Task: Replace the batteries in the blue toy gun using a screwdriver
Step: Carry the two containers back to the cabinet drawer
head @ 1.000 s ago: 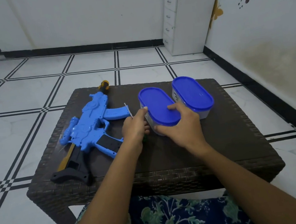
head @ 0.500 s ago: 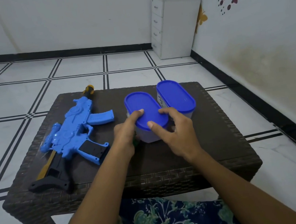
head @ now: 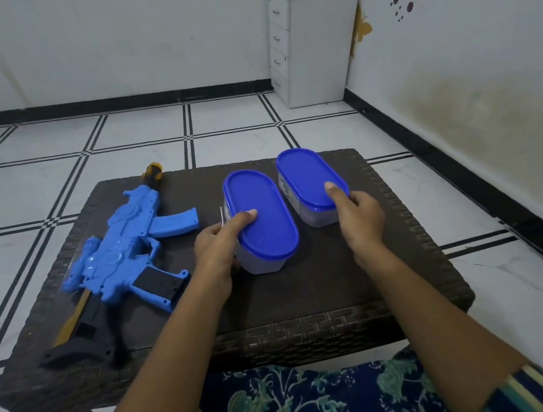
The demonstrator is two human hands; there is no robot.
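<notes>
1. While the blue toy gun (head: 124,256) lies flat along the left edge of the table (head: 326,288), its orange tip at the far edge and its black stock by the near-left corner, neither of our hands touches it.
2. Our left hand (head: 215,247) sits against the left wall of the left box (head: 261,214). Its thumb (head: 245,215) is stretched flat on the blue lid, and the other fingers are curled together into a fist beside the box.
3. Out of that fist rises the thin metal shaft of the screwdriver (head: 222,215). The handle is hidden inside the hand, so we cannot tell just how the fingers close on it.
4. Our right hand (head: 359,215) grips the near end of the right box (head: 308,180). Its thumb (head: 332,191) presses on the lid, and the other fingers wrap round the box's right wall, mostly out of sight.
5. Both boxes stand in the middle of the table with their lids on, the right one nearer the far edge. They are close side by side, and we cannot tell whether they touch.
6. The gun's blue magazine points toward the left box, just short of it.
7. Beyond the table, a white drawer cabinet (head: 315,48) stands on the tiled floor (head: 139,154) in the room's far-right corner.
</notes>
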